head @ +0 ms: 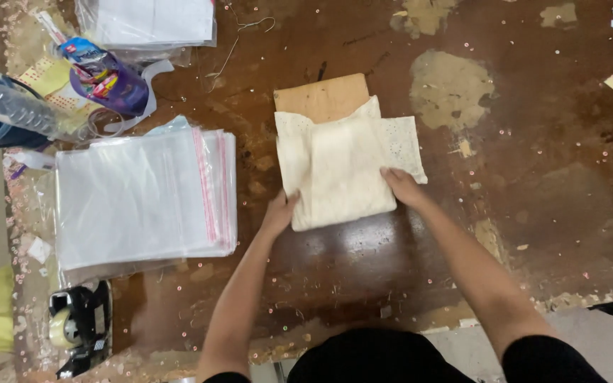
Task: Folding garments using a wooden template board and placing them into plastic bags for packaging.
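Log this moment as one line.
left hand: on folded cream cloth | right hand: pressing cloth | cardboard: beneath | clear bags: left

The folded cloth (338, 170) was cream-coloured with small eyelet holes along its right flap. It lay flat near the middle of the table, its far end overlapping a brown cardboard sheet (323, 96) beneath it.

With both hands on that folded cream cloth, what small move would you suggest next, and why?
Probably slide the folded cream cloth left toward the stack of clear bags: the left hand and right hand already rest on its lower edge, and it looks fully folded.
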